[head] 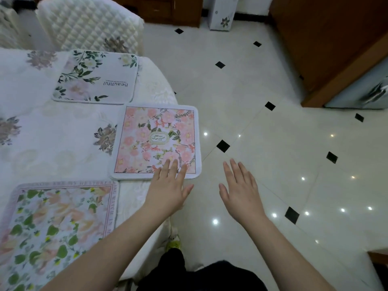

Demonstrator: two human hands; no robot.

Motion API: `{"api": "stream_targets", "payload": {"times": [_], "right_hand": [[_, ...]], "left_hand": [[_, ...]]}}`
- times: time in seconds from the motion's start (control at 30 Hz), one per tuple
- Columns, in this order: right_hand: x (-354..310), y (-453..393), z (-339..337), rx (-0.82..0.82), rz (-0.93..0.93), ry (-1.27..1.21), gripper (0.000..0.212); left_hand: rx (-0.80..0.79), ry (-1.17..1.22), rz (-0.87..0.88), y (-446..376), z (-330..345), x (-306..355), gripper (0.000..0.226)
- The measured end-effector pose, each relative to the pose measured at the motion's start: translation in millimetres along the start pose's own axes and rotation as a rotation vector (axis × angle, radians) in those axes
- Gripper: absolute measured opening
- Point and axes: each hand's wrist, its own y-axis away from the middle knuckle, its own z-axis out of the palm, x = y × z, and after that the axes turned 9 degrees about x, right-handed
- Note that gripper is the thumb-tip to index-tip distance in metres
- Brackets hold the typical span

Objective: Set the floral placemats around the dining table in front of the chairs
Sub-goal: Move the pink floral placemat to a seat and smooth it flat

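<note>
Three floral placemats lie on the dining table [42, 127], which wears a white flowered cloth. A pink rose placemat [155, 139] sits at the table's right edge, its right side overhanging slightly. My left hand [170, 185] rests flat with straight fingers on this mat's near edge. My right hand [241, 190] hovers open over the floor to the right of the table, holding nothing. A white placemat with green leaves [96, 77] lies farther back, in front of a chair. A green-leaf and peach placemat [56, 232] lies nearest me on the left.
A cream quilted chair [88, 22] stands behind the far mat, another chair [8, 28] at far left. White tiled floor [273, 122] with black diamonds spreads right. Wooden cabinets [327, 45] line the back and right; a white flowered box [222, 15] stands by the wall.
</note>
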Motion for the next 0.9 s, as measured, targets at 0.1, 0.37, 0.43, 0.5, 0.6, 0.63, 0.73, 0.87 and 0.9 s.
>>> {"api": "stream_targets", "payload": {"times": [0.1, 0.37, 0.43, 0.5, 0.6, 0.63, 0.73, 0.87, 0.9], "right_hand": [[-3, -22, 2, -0.036, -0.042, 0.003, 0.074], [-6, -92, 7, -0.043, -0.229, -0.03, 0.071], [-2, -111, 8, -0.058, -0.285, -0.049, 0.07], [5, -130, 10, -0.047, -0.331, -0.07, 0.066], [21, -161, 13, -0.05, -0.432, -0.089, 0.062], [27, -171, 13, -0.059, -0.47, -0.089, 0.061], [49, -193, 10, -0.055, -0.573, -0.094, 0.059], [64, -225, 1, -0.064, -0.651, -0.104, 0.059], [64, -233, 0, -0.072, -0.676, -0.109, 0.059]], "left_hand": [[0.017, 0.001, -0.032, -8, -2, -4, 0.096], [0.005, 0.041, -0.185, -32, 0, -4, 0.09], [0.004, 0.041, -0.229, -41, -2, 1, 0.095], [0.001, 0.033, -0.28, -52, -4, 8, 0.096], [0.001, 0.007, -0.383, -73, -7, 20, 0.096], [-0.001, -0.007, -0.421, -79, -8, 27, 0.097], [0.0, 0.019, -0.546, -95, -16, 44, 0.097], [0.025, 0.018, -0.658, -109, -23, 56, 0.096], [0.027, 0.027, -0.684, -109, -24, 57, 0.095]]}}
